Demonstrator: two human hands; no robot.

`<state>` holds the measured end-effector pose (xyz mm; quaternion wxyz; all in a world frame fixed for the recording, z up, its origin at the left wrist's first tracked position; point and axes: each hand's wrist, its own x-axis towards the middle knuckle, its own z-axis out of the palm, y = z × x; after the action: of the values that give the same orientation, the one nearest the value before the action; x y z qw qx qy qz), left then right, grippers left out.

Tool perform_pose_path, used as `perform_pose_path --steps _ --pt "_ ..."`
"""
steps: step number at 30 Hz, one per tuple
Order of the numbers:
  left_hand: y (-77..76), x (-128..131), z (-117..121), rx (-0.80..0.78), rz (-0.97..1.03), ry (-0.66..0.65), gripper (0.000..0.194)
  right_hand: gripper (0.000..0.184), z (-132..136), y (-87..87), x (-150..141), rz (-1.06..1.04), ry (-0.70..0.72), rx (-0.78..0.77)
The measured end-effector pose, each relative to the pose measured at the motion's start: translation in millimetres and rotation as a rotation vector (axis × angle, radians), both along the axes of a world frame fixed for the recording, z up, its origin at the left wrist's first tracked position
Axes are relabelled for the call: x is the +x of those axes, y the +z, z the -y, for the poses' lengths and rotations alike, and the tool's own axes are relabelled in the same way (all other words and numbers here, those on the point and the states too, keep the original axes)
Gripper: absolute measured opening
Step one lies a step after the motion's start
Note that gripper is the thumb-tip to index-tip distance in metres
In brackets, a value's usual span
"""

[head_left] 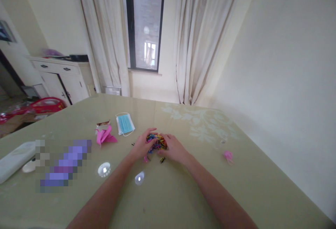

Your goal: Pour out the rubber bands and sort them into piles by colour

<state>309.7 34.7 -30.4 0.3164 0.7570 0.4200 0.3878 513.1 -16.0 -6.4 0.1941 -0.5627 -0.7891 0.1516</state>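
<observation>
A bunch of small multicoloured loops that look like hair ties (156, 143) lies on the table in front of me. My left hand (141, 145) curves around its left side, fingers pressed against it. From the right, my right hand (175, 147) cups the same bunch, its fingers touching the edge. Parts of the bunch are hidden under both hands. Just in front of it are a loose pink piece (145, 159) and a black-and-yellow one (162, 160).
Left of my hands are a blue face mask (125, 123), a folded pink paper piece (105, 136) and a blurred-out purple item (67, 164). Farther left lies a long white case (16, 159). A pink bundle (228, 156) sits at right on the glossy table (168, 201).
</observation>
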Motion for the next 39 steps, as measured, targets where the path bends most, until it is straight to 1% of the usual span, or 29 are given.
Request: perform_pose_path --steps 2,4,6,8,9,11,14,17,19,21,23,26,28,29,30,32,33,34,36,37,38,39 --pt "0.7 -11 1 -0.003 -0.088 0.004 0.047 0.056 -15 -4.0 -8 -0.008 0.023 -0.008" --pt "0.4 -19 3 0.042 -0.229 0.013 0.052 0.038 -22 -9.6 -14 -0.041 0.021 0.007" --pt "-0.2 -21 3 0.077 -0.326 0.020 0.051 0.032 -25 -14.0 -17 -0.112 0.023 0.035" --pt "-0.6 -15 1 0.067 -0.345 0.029 0.040 0.028 -26 -15.0 -19 -0.202 0.013 0.056" --pt "-0.8 -11 0 0.057 -0.327 0.036 0.035 0.026 -27 -14.1 -19 -0.242 0.000 0.059" --pt "-1.4 -2 -4 0.052 -0.245 0.047 0.035 0.023 -30 -10.2 -17 -0.293 -0.027 0.061" --pt "-2.6 6 -9 0.034 -0.032 0.053 0.034 0.025 -36 -1.9 -12 -0.387 -0.026 0.061" --pt "-2.1 7 -8 -0.052 0.166 0.053 0.037 0.020 -41 6.1 -6 -0.503 -0.036 0.087" --pt "-0.3 4 -5 -0.100 0.228 0.049 0.043 0.017 -43 10.6 -4 -0.541 -0.062 0.102" --pt "2.3 -1 -1 -0.131 0.221 0.031 0.048 0.018 -42 14.1 -3 -0.577 -0.045 0.068" --pt "5.0 -7 3 -0.123 0.131 0.033 0.051 0.020 -40 16.5 -3 -0.579 0.001 0.029" --pt "8.8 -16 8 0.021 -0.172 0.086 0.043 0.023 -37 18.6 -5 -0.498 0.023 0.024" --pt "10.4 -21 11 0.117 -0.366 0.077 0.037 0.027 -35 19.4 -5 -0.449 0.028 0.022" --pt "10.5 -22 12 0.138 -0.431 0.055 0.038 0.029 -35 19.5 -4 -0.430 0.039 0.013" --pt "9.8 -22 14 0.142 -0.474 0.032 0.043 0.031 -34 19.3 -3 -0.408 0.052 0.002" --pt "6.3 -18 15 0.147 -0.510 0.013 0.057 0.035 -32 17.2 -2 -0.332 0.091 -0.014" --pt "3.4 -15 15 0.157 -0.509 0.018 0.060 0.039 -31 15.3 -2 -0.282 0.112 -0.020" --pt "0.1 -10 14 0.172 -0.497 0.030 0.057 0.047 -30 12.7 -2 -0.227 0.130 -0.025" --pt "-6.7 -1 10 0.188 -0.446 0.044 0.041 0.066 -29 6.4 -4 -0.126 0.138 -0.020" --pt "-9.7 3 8 0.187 -0.420 0.050 0.033 0.067 -29 3.2 -6 -0.099 0.126 -0.016" --pt "-12.2 6 5 0.180 -0.387 0.051 0.026 0.061 -29 0.4 -7 -0.101 0.102 -0.009" --pt "-14.0 7 3 0.168 -0.345 0.051 0.022 0.050 -30 -1.8 -9 -0.124 0.075 -0.002"
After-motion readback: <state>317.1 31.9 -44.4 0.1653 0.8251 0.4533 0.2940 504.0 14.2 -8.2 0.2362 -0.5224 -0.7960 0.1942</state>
